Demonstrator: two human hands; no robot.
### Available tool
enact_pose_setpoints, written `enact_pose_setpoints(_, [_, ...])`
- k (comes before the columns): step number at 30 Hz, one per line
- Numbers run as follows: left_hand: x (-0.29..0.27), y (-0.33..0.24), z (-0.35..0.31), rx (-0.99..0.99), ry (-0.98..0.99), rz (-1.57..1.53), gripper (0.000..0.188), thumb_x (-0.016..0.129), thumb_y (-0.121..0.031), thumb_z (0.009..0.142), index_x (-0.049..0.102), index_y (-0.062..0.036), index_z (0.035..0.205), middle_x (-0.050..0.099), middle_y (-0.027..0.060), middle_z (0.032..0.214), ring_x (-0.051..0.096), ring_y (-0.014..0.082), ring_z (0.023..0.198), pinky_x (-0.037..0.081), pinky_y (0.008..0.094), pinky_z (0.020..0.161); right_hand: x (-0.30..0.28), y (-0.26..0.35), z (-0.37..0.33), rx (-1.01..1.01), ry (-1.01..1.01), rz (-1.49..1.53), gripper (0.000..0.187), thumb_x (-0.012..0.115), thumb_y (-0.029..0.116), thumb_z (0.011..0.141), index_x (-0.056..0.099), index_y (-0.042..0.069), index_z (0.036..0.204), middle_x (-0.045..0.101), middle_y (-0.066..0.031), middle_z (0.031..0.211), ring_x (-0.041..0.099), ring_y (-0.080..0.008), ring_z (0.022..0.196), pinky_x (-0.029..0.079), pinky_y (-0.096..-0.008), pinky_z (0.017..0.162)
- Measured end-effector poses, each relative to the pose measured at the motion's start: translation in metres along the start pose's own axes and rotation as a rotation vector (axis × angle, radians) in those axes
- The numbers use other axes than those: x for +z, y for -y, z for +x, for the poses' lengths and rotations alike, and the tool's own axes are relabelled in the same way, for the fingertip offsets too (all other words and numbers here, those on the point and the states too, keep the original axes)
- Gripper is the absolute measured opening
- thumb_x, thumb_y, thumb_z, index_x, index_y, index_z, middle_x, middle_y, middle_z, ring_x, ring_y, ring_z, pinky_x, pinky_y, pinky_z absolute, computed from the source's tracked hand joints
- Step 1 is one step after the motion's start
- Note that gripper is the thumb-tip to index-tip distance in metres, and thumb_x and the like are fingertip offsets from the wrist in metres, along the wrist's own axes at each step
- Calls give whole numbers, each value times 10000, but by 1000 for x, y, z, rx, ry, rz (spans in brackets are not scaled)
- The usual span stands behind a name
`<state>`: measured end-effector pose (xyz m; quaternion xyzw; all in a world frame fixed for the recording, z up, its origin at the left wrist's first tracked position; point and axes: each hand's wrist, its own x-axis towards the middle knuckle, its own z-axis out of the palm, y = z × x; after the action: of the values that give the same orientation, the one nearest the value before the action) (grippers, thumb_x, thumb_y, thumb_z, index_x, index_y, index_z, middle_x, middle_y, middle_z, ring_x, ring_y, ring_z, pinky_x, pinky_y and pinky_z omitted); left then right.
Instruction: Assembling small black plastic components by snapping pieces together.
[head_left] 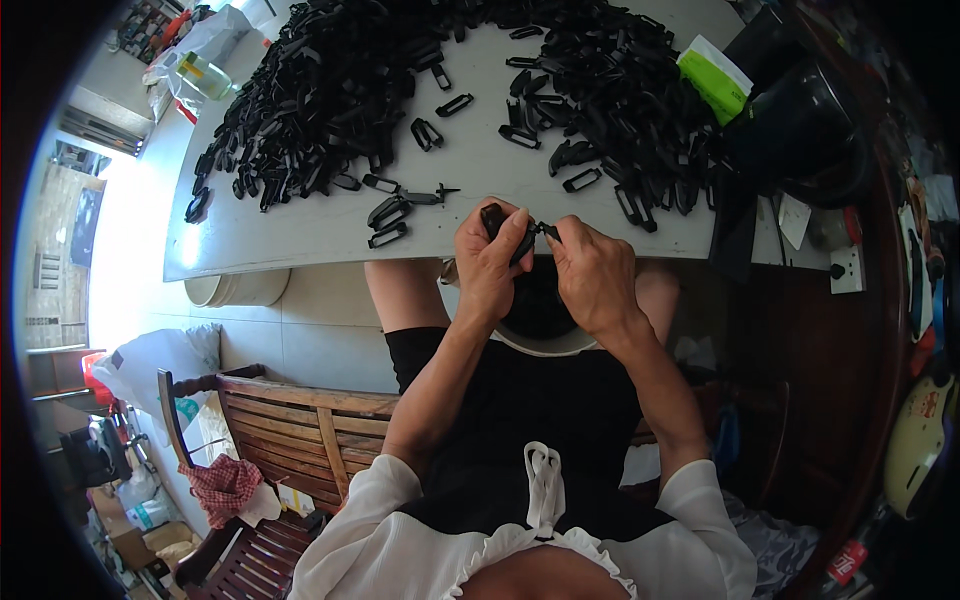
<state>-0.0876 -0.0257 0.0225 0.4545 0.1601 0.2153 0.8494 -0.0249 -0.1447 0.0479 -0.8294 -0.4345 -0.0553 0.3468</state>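
My left hand (484,262) is closed around a black plastic part (492,220), just past the table's near edge. Close beside it, my right hand (600,272) pinches a small black piece (549,231) that meets the left hand's part at the fingertips. Under both hands, between my knees, a pale bucket (555,347) holds dark contents. Several loose black frame-shaped parts (388,235) lie on the table to the left of my hands. Fingers hide much of what I hold.
Large heaps of black parts cover the table (300,240) at far left (310,90) and far right (640,100). A green-and-white packet (715,80) leans by a black container (800,125) at right. A clear bottle (205,76) stands at far left. A slatted wooden bench (290,420) is behind me.
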Motion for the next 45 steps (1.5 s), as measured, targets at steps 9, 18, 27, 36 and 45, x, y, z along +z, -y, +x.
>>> enact_pose_setpoints(9, [1,6,-5,74,-60,135,178,614,-88,886,500,-34,760,466,-21,592,410,53,456,319,201,410,10,3,-12,-12,110,-163,121,579,34,820,473,7,769,572,-158,634,594,-332,562,453,-402,499])
enact_pose_setpoints(18, [10,-8,15,70,257,122,198,624,-126,886,576,13,1019,586,13,735,535,77,652,432,200,633,-16,-40,-3,277,246,1208,516,430,456,949,459,9,1205,594,-93,949,601,-190,829,539,-295,571])
enact_pose_setpoints(27, [-2,-4,13,351,296,402,209,638,-173,832,635,-24,978,514,122,1184,492,203,1093,401,304,914,-11,-33,-12,358,357,1602,403,416,235,964,466,-73,1219,611,-175,952,641,-256,857,574,-333,569])
enact_pose_setpoints(36, [-21,7,-15,36,60,156,124,609,-125,890,619,-23,960,557,37,872,504,108,774,406,224,711,10,-44,-43,465,251,1115,280,544,208,938,558,-42,1063,579,-73,759,581,-111,590,513,-216,440])
enact_pose_setpoints(45, [-38,1,-5,-396,245,-369,347,396,-314,987,492,10,1065,475,40,763,402,121,643,338,235,575,1,-55,23,369,81,195,158,521,163,934,604,39,986,585,-106,672,611,-194,628,474,-335,551])
